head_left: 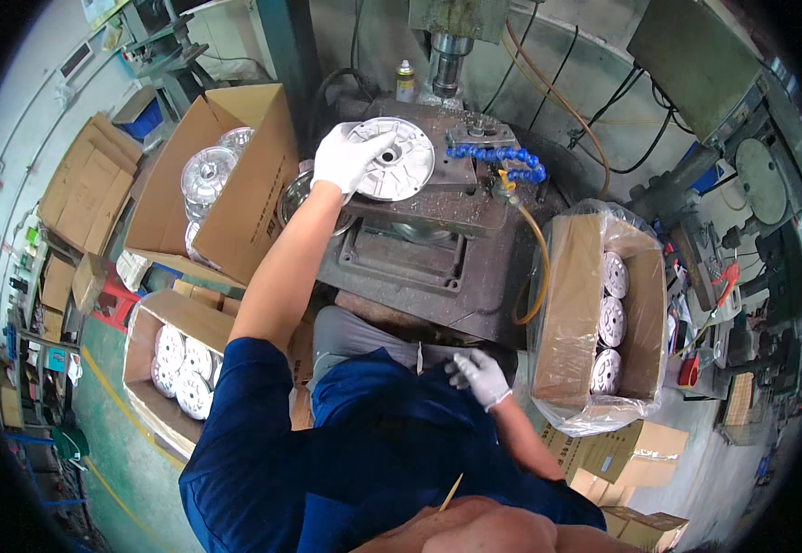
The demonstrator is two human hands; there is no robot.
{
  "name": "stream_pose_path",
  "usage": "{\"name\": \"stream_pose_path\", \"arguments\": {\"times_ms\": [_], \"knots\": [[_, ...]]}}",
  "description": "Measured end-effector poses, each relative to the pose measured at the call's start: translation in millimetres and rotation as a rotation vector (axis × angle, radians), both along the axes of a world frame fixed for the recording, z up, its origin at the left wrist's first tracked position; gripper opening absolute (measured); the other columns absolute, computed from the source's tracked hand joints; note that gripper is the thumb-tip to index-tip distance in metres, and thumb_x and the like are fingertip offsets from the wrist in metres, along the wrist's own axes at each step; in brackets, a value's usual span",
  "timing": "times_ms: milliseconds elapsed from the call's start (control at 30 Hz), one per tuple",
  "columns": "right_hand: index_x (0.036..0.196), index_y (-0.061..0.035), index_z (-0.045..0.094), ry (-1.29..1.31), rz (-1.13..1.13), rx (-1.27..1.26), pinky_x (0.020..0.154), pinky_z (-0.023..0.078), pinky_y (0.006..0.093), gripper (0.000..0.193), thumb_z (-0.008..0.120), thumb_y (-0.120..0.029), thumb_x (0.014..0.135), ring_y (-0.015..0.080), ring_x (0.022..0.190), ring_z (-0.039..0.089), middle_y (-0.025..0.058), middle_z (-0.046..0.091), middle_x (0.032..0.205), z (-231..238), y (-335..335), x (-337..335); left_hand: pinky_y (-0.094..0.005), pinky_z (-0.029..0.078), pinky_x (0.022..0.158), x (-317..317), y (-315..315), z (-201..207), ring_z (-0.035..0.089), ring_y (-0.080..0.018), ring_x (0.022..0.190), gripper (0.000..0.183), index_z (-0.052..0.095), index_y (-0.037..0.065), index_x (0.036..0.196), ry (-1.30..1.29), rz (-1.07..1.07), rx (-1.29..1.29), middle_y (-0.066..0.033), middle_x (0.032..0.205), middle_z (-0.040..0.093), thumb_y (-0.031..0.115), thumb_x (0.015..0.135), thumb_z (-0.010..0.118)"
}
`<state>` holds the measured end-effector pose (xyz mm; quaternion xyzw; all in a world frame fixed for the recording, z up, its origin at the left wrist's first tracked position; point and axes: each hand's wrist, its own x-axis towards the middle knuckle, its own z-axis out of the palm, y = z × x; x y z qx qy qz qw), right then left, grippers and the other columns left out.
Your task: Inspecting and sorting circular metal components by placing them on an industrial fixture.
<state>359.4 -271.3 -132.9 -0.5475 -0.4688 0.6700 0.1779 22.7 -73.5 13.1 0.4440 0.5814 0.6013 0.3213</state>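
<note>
My left hand (342,160), in a white glove, is closed on the left edge of a round cast-metal disc (412,168). Ribs and a dark hole in the middle show on the disc's face. It is over the left part of the machine's dark metal fixture (461,210); whether it touches the fixture I cannot tell. My right hand (481,376), also gloved in white, is by my lap, with its fingers somewhat apart and nothing visible in them. A shiny metal bowl (292,195) sits beneath my left wrist, partly hidden by it.
Cardboard boxes with metal discs stand at upper left (252,207), lower left (143,355) and right (567,304), the right one plastic-lined. A blue segmented hose (502,153) and a yellow hose (541,249) flank the fixture. Behind are a machine spindle (447,66) and spray can (406,83).
</note>
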Motion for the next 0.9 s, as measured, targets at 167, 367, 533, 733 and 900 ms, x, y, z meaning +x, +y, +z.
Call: {"name": "stream_pose_path", "arguments": {"times_ms": [167,367,533,733,900], "knots": [[0.104,0.0013,0.059,-0.086,0.026,-0.003,0.064,0.050,0.0277,0.030,0.059,-0.027,0.092,0.0147,0.070,0.061,0.0094,0.066,0.089,-31.7,-16.9,17.8,-0.0286,0.050,0.077,3.7,39.5,-7.4,0.063,-0.0162,0.088,0.052,0.061,-0.007,0.106,0.191,0.067,-0.139,-0.0130,0.099,0.066,0.027,0.072,0.080],[0.110,0.0012,0.059,-0.254,0.172,0.151,0.082,0.049,0.0329,0.039,0.059,-0.033,0.091,0.0240,0.092,0.064,0.0164,0.066,0.101,-44.0,-3.9,25.2,-0.0297,0.049,0.077,0.5,58.2,-15.6,0.063,-0.0175,0.086,0.054,0.062,-0.008,0.104,0.372,0.095,-0.215,-0.0147,0.098,0.067,0.034,0.073,0.078],[0.110,0.0000,0.060,-0.216,0.180,0.219,0.086,0.048,0.0344,0.042,0.058,-0.037,0.091,0.0288,0.099,0.063,0.0194,0.065,0.105,-37.0,4.4,21.7,-0.0307,0.049,0.078,-0.8,57.0,-8.7,0.064,-0.0202,0.088,0.058,0.063,-0.007,0.104,0.433,0.058,-0.248,-0.0165,0.099,0.068,0.041,0.073,0.076],[0.112,-0.0036,0.060,-0.417,0.330,0.300,0.089,0.047,0.0388,0.042,0.057,-0.039,0.090,0.0357,0.105,0.059,0.0206,0.063,0.108,-29.6,5.8,19.3,-0.0363,0.047,0.086,7.8,38.4,13.7,0.063,-0.0313,0.100,0.074,0.065,-0.005,0.104,0.677,0.084,-0.461,-0.0221,0.104,0.065,0.062,0.073,0.061],[0.110,-0.0028,0.060,-0.454,0.343,0.396,0.084,0.049,0.0366,0.037,0.058,-0.034,0.090,0.0323,0.098,0.063,0.0181,0.066,0.103,-36.6,2.1,24.3,-0.0382,0.047,0.089,10.5,36.0,25.3,0.060,-0.0348,0.105,0.085,0.065,-0.004,0.105,0.798,0.056,-0.592,-0.0236,0.107,0.064,0.073,0.072,0.052]]}}
